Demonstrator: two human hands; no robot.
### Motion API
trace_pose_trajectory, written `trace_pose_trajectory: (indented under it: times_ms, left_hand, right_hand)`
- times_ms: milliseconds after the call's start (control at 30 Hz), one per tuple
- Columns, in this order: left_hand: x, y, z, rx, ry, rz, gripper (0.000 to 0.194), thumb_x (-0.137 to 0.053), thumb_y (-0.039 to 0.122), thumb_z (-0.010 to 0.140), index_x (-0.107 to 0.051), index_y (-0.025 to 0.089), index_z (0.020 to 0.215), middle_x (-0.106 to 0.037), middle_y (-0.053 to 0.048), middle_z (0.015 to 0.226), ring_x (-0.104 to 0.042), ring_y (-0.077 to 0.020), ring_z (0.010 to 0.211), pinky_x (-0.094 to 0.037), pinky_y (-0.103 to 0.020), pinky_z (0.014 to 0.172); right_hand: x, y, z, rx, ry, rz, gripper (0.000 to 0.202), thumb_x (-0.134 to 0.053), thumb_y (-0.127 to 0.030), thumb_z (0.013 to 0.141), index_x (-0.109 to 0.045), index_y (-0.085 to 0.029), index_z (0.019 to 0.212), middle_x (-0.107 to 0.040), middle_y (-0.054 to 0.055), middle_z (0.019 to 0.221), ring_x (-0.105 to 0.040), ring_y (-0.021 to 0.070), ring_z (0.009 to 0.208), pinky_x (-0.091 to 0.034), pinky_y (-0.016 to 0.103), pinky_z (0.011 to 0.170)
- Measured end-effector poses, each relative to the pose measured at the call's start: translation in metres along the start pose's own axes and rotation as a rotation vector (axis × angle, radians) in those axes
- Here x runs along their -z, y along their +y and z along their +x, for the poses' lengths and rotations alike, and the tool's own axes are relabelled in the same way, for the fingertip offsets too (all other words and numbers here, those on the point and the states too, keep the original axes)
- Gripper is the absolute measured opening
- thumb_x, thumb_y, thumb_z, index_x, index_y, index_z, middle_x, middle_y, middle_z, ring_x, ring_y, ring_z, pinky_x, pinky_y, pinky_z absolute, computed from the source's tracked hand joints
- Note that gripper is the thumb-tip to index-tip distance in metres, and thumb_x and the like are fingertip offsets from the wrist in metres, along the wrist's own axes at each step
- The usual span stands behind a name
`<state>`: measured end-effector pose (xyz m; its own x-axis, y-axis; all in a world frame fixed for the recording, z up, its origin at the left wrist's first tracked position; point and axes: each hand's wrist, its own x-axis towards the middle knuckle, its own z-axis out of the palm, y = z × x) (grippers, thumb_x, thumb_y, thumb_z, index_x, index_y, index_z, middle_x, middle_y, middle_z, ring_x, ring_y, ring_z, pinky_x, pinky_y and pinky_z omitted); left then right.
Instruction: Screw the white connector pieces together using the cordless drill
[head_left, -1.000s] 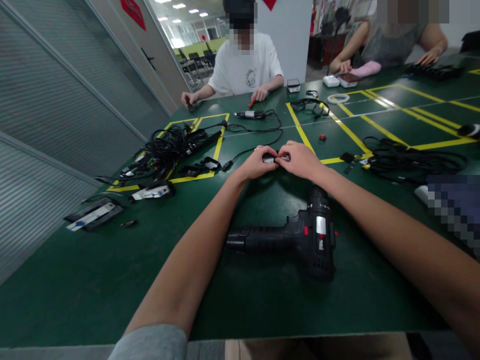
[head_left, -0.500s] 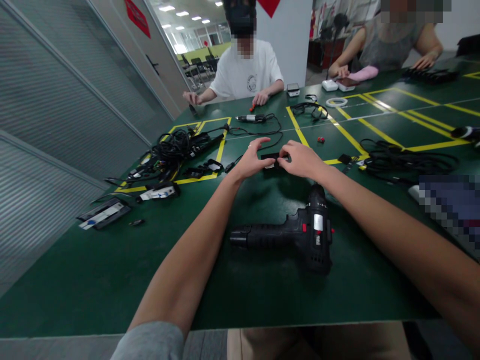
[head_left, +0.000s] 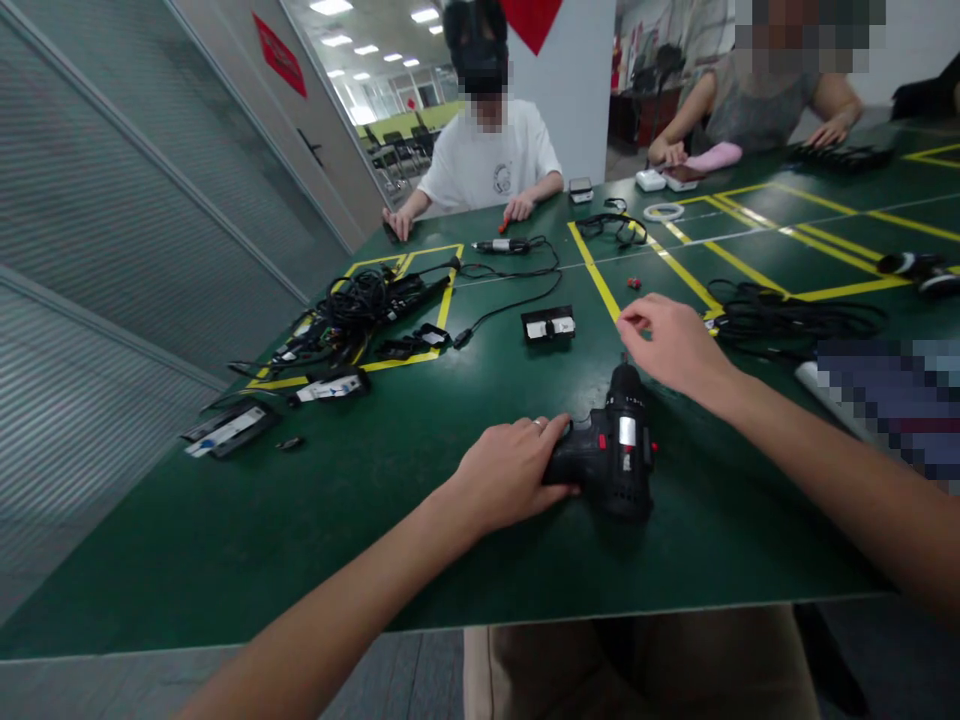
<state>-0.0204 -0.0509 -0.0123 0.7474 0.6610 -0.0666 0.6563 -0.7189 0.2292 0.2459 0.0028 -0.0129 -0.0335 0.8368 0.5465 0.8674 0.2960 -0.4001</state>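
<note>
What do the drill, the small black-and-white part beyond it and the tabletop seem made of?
Drill: likely matte black plastic, from its dull moulded body. Part: perhaps plastic, straight-edged, but too small for certainty. Tabletop: smooth, semi-gloss green, from its reflections; substance unclear.

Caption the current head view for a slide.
Left hand clasped over a cordless drill, right hand near its bit; black-and-white part beyond, on the green table.

The drill (head_left: 611,470) is black with red marks and a silvery label (head_left: 627,431). The block (head_left: 549,327) is black and white. The green table (head_left: 225,540) bears yellow tape (head_left: 592,267) lines.
</note>
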Motion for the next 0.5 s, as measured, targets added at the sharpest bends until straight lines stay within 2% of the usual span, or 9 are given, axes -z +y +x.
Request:
trace_pose_trajectory:
  times_ms: [100, 167, 233, 300, 333, 367, 433, 500]
  left_hand:
    - [-0.006, 0.001, 0.001, 0.008, 0.003, 0.024, 0.074, -0.052, 0.064, 0.081, -0.043, 0.022, 0.141, -0.068, -0.015, 0.113, -0.066, -0.0334, 0.099, -0.05, -0.045, 0.079]
    - [-0.005, 0.001, 0.003, 0.028, 0.022, -0.025, 0.07, -0.05, 0.066, 0.082, -0.047, 0.024, 0.138, -0.07, -0.013, 0.112, -0.067, -0.0331, 0.098, -0.051, -0.045, 0.079]
    - [-0.003, 0.004, 0.005, 0.066, 0.094, -0.124, 0.069, -0.052, 0.067, 0.081, -0.049, 0.027, 0.136, -0.07, -0.011, 0.112, -0.068, -0.0322, 0.097, -0.051, -0.046, 0.08]
    - [-0.001, 0.011, 0.011, 0.117, 0.211, -0.277, 0.068, -0.056, 0.066, 0.079, -0.049, 0.029, 0.135, -0.07, -0.009, 0.113, -0.068, -0.0306, 0.097, -0.052, -0.045, 0.082]
    - [-0.001, 0.015, 0.016, 0.141, 0.273, -0.366, 0.067, -0.058, 0.065, 0.079, -0.049, 0.029, 0.134, -0.071, -0.009, 0.112, -0.068, -0.0298, 0.096, -0.052, -0.044, 0.082]
    - [0.0, 0.02, 0.021, 0.161, 0.329, -0.451, 0.066, -0.058, 0.064, 0.079, -0.049, 0.028, 0.134, -0.071, -0.008, 0.11, -0.068, -0.0293, 0.095, -0.052, -0.043, 0.081]
    - [0.003, 0.032, 0.036, 0.18, 0.423, -0.583, 0.063, -0.054, 0.061, 0.084, -0.046, 0.026, 0.135, -0.07, -0.009, 0.111, -0.066, -0.0294, 0.096, -0.052, -0.043, 0.082]
    - [0.005, 0.045, 0.051, 0.167, 0.49, -0.653, 0.058, -0.042, 0.057, 0.091, -0.039, 0.024, 0.14, -0.067, -0.011, 0.119, -0.063, -0.0301, 0.104, -0.05, -0.045, 0.087]
  right_hand:
    - [0.002, 0.009, -0.016, -0.104, 0.094, 0.145, 0.016, -0.054, -0.026, 0.086, -0.069, -0.018, 0.088, -0.068, 0.009, 0.085, -0.064, 0.0226, 0.073, -0.052, 0.039, 0.07]
    - [-0.003, 0.02, -0.022, -0.263, 0.162, 0.388, 0.018, -0.057, -0.027, 0.084, -0.067, -0.019, 0.096, -0.068, 0.007, 0.08, -0.065, 0.0213, 0.067, -0.054, 0.038, 0.065]
    - [-0.008, 0.027, -0.025, -0.432, 0.237, 0.621, 0.025, -0.058, -0.028, 0.081, -0.064, -0.02, 0.104, -0.067, 0.005, 0.079, -0.065, 0.0201, 0.061, -0.056, 0.039, 0.063]
    - [-0.011, 0.024, -0.029, -0.515, 0.286, 0.738, 0.03, -0.058, -0.029, 0.08, -0.063, -0.021, 0.108, -0.068, 0.006, 0.084, -0.067, 0.0208, 0.064, -0.057, 0.04, 0.066]
    - [-0.012, 0.017, -0.032, -0.511, 0.282, 0.777, 0.031, -0.056, -0.03, 0.081, -0.063, -0.021, 0.11, -0.069, 0.007, 0.088, -0.068, 0.0227, 0.071, -0.057, 0.042, 0.071]
    - [-0.011, 0.008, -0.036, -0.436, 0.243, 0.827, 0.034, -0.053, -0.032, 0.084, -0.063, -0.022, 0.115, -0.07, 0.009, 0.098, -0.07, 0.025, 0.085, -0.056, 0.043, 0.08]
    - [-0.008, -0.017, -0.044, -0.27, 0.16, 0.905, 0.046, -0.043, -0.044, 0.091, -0.054, -0.027, 0.133, -0.065, 0.009, 0.123, -0.062, 0.0276, 0.116, -0.051, 0.046, 0.095]
    - [-0.001, -0.041, -0.051, -0.17, 0.107, 0.915, 0.058, -0.035, -0.059, 0.093, -0.046, -0.03, 0.141, -0.06, 0.008, 0.133, -0.054, 0.0285, 0.128, -0.049, 0.047, 0.099]
